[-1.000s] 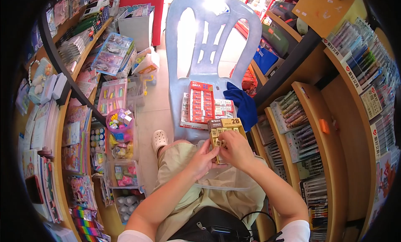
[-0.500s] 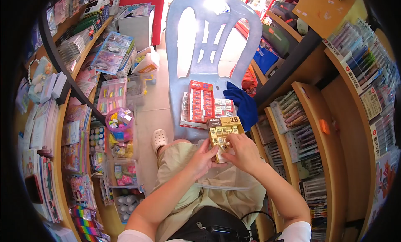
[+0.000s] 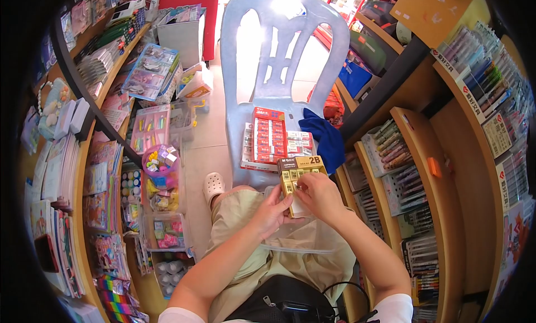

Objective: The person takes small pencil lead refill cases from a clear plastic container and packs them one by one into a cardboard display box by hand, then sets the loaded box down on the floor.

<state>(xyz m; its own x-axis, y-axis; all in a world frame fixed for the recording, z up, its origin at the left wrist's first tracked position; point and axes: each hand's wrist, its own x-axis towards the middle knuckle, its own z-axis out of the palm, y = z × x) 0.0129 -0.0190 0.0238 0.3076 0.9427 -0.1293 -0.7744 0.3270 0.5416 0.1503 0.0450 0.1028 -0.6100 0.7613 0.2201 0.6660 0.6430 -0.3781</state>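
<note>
An open display box marked 2B (image 3: 314, 160) holds several small yellow erasers (image 3: 290, 176) and is tilted toward me above my lap. My left hand (image 3: 272, 214) grips its lower left side, with the thumb along the near edge. Over the box's lower part, my right hand (image 3: 322, 197) is closed, its fingertips pinched on an eraser among the others; the fingers partly hide it. The near end of the box shows bare white card. Beneath my hands, a clear plastic tray or lid (image 3: 301, 246) rests on my lap.
Ahead stands a pale blue plastic chair (image 3: 237, 122), with a red box of erasers (image 3: 269, 134), another eraser box (image 3: 300, 141) and a dark blue cloth (image 3: 322, 134) on its seat. Stationery shelves flank me, with pens (image 3: 416, 220) to the right and plastic bins (image 3: 162, 232) to the left.
My right hand has shifted slightly left and down inside the box. Fewer erasers show at the near end, where more white card is visible. My left hand keeps its grip.
</note>
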